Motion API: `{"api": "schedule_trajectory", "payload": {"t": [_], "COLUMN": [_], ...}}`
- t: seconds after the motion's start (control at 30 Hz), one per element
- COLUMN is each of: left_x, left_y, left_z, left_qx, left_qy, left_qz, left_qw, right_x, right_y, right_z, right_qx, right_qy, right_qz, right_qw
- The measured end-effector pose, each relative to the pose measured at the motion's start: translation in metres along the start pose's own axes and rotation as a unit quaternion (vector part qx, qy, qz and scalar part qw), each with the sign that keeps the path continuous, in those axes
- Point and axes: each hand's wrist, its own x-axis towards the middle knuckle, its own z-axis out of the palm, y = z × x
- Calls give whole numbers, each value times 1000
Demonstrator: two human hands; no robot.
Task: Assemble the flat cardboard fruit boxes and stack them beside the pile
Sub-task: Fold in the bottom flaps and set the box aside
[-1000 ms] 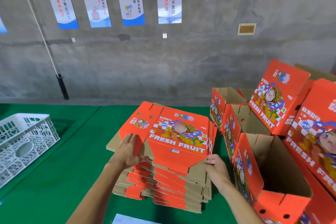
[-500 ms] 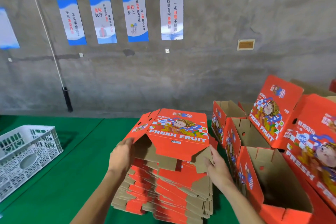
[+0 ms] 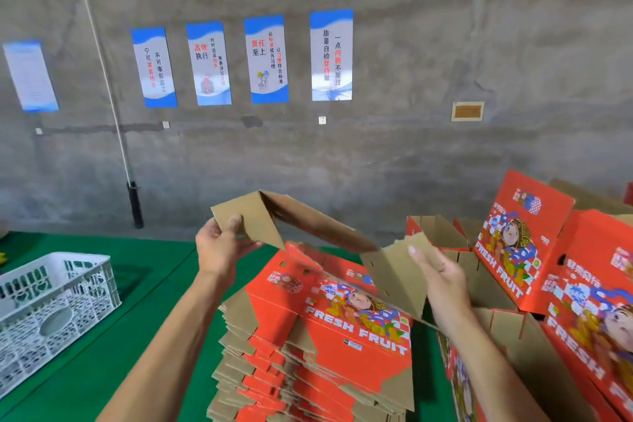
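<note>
1. A person's left hand [image 3: 222, 243] grips the left brown flap of a flat red-and-brown cardboard fruit box [image 3: 308, 226], thumb curled over the flap's face, holding it raised above the pile.
2. The right hand [image 3: 442, 281] holds the box's right flap, fingers laid along its brown inner face and thumb tucked below; the panel between the two hands bows upward, brown side toward the camera.
3. Directly beneath lies the pile of flat red cardboard boxes printed "FRESH FRUIT" [image 3: 342, 336], edges staggered, on the green-covered surface [image 3: 120, 336].
4. Just right of the pile stand assembled red fruit boxes [image 3: 524, 240], some open-topped with brown interiors showing, others tilted with their printed faces outward.
5. A white perforated plastic crate [image 3: 51, 312] sits on the surface at far left, well apart from the pile.
6. Four blue-and-white posters with Chinese text [image 3: 267, 58] hang on the grey concrete wall [image 3: 445, 27] behind.
</note>
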Motion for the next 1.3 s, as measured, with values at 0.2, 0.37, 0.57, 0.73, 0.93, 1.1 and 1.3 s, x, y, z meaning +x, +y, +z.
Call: {"api": "schedule_trajectory", "payload": {"t": [0.2, 0.37, 0.57, 0.73, 0.93, 1.1, 1.3], "left_x": [-6, -22, -42, -35, -24, -20, -24], "left_y": [43, 44, 26, 15, 13, 14, 17], "left_z": [10, 21, 34, 43, 54, 56, 51], "left_qx": [-18, 138, 196, 370, 426, 415, 433], "left_qy": [-23, -70, -140, -28, -24, -53, -152], "left_qz": [81, 210, 183, 204, 176, 185, 257], "left_qw": [996, 965, 953, 906, 887, 889, 850], "right_x": [20, 24, 21, 28, 37, 40, 47], "right_y": [-50, -55, -44, -37, -24, -23, -36], "right_z": [-10, -4, 16, 14, -6, -24, -25], "right_qx": [212, 302, 344, 258, 17, -176, -196], "right_qy": [-50, 25, 79, 42, -15, -92, -126], "right_qz": [55, 103, 134, 63, -114, -152, -85], "right_qw": [974, 947, 926, 963, 993, 968, 969]}}
